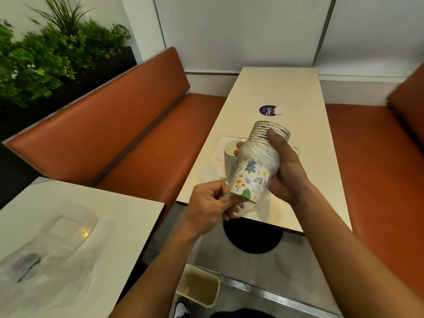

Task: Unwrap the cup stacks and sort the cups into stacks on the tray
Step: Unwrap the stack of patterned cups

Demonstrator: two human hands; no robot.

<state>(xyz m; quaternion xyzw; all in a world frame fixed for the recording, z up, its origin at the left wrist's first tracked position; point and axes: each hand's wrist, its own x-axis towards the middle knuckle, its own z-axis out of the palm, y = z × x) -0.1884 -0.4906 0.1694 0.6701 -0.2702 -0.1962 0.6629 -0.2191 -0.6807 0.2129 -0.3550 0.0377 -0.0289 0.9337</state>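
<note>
My right hand (283, 166) grips a tilted stack of printed paper cups (251, 173), rims pointing away from me. Clear plastic wrap (259, 154) is bunched around the middle of that stack and trails off its base. My left hand (211, 203) pinches the loose wrap at the stack's bottom end. Behind the held stack, a plain white stack of cups (230, 157) stands on a white tray (220, 143) on the table. Most of the tray is hidden by my hands and the cups.
The cream table (275, 92) carries a round purple sticker (267, 110). Orange benches (128, 115) flank it on both sides. A second table (96, 216) at the left holds clear plastic packaging (68, 232). A small bin (198, 286) stands on the floor below.
</note>
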